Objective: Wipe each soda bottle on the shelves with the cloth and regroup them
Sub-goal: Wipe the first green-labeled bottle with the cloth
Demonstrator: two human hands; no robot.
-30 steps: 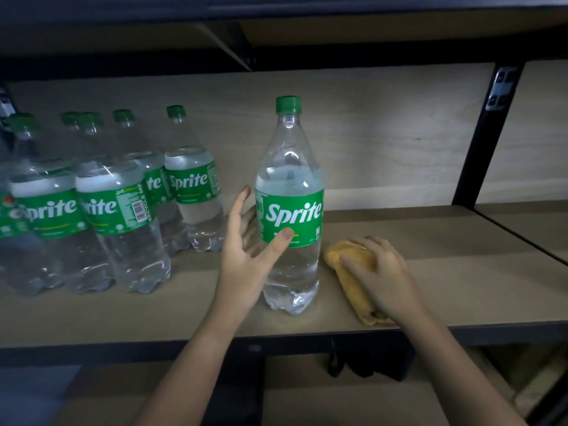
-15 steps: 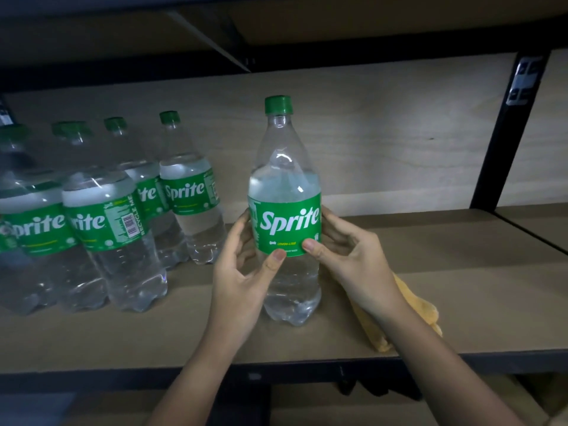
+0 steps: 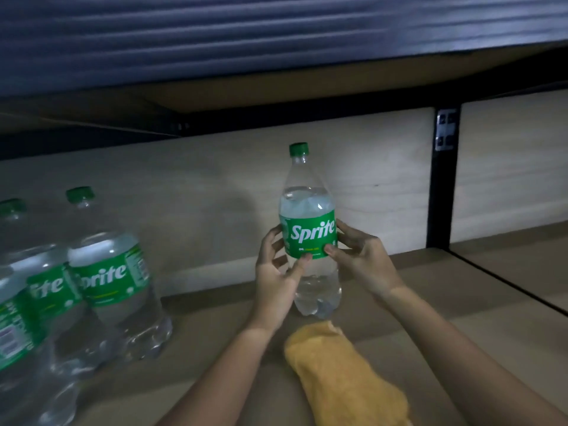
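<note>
There is open shelf board (image 3: 445, 302) to the right of the held bottle (image 3: 310, 235), all the way to the black post (image 3: 442, 192). A wide gap lies between that bottle and the bunch of bottles (image 3: 101, 281) on the left. The yellow cloth (image 3: 344, 376) lies in front, between the two arms. The upper shelf (image 3: 276, 96) hangs above the cap.

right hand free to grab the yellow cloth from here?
Probably not right away: the right hand and left hand both grip the lone Sprite bottle. The yellow cloth lies uncovered on the shelf just below, so it is reachable once released.

"Sprite" on held bottle's green label (image 3: 310, 234)
</note>
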